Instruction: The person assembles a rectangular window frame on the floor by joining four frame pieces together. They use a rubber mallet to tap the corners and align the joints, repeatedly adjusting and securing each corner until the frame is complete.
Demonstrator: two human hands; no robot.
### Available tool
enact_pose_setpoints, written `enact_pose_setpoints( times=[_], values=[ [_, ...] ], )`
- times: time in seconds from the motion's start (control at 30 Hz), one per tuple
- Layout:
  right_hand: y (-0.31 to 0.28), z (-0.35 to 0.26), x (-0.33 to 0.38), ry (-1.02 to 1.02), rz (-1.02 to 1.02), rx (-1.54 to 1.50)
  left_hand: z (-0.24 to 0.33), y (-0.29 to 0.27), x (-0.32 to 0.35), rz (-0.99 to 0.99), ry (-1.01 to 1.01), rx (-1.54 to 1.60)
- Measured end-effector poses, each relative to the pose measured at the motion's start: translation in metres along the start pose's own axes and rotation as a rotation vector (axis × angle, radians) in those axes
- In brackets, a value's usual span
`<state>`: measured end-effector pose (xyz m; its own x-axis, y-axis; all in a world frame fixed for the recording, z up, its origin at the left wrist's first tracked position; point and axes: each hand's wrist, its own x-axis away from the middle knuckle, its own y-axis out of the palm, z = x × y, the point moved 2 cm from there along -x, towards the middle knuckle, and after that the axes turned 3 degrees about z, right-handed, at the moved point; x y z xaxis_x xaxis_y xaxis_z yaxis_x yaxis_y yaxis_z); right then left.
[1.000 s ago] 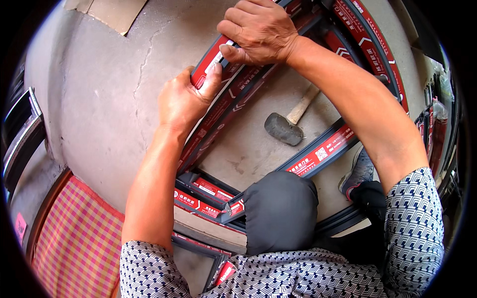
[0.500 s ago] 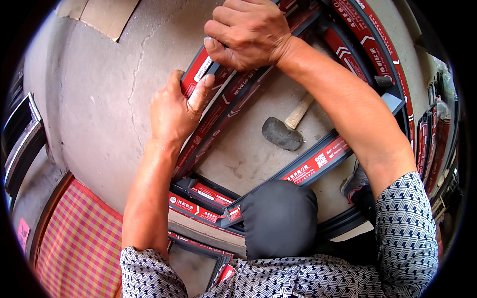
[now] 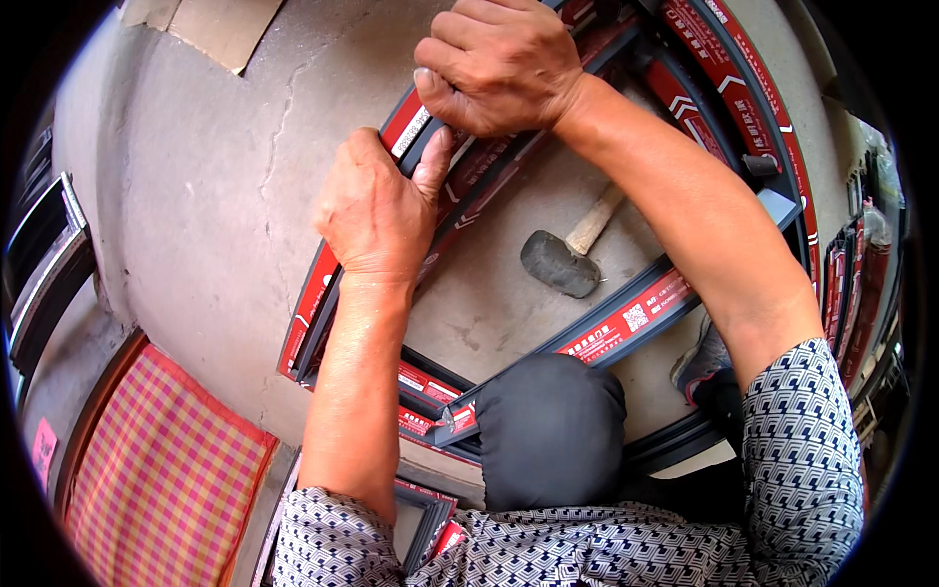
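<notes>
A dark metal window frame with red protective film lies on the concrete floor. My left hand grips the frame's left rail, thumb pressed against it near the top. Just above, my right hand is closed over the same rail, fingers curled around something small that I cannot make out. Both hands touch at the rail.
A rubber mallet with a wooden handle lies on the floor inside the frame. My dark-clothed knee is at the bottom centre. A red checked cushion lies at lower left. More framed profiles stand at right, cardboard at top.
Both hands have slid down along the left rail toward me; the right hand stays closed above the left.
</notes>
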<state>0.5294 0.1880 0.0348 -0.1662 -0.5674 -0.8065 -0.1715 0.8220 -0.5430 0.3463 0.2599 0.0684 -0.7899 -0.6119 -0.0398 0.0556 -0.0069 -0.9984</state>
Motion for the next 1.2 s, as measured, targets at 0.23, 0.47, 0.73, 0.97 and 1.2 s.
enact_pose_setpoints(
  times=[0.23,0.47,0.73,0.97,1.2],
  values=[
    [-0.002,-0.001,-0.001,0.001,-0.022,0.012,0.001,0.008,0.004,0.13,0.004,-0.021],
    [0.003,0.0,0.01,0.041,-0.156,0.077,-0.001,0.008,0.003,0.113,-0.01,-0.035],
    [0.003,0.0,0.006,0.011,-0.082,0.093,-0.002,0.007,0.002,0.119,-0.02,-0.015],
    [-0.036,-0.027,0.037,0.271,0.085,0.088,-0.003,0.006,0.003,0.04,-0.095,-0.023],
    [-0.15,-0.051,0.12,0.317,-0.843,-0.221,-0.001,0.006,0.003,0.019,-0.109,0.022]
  ],
)
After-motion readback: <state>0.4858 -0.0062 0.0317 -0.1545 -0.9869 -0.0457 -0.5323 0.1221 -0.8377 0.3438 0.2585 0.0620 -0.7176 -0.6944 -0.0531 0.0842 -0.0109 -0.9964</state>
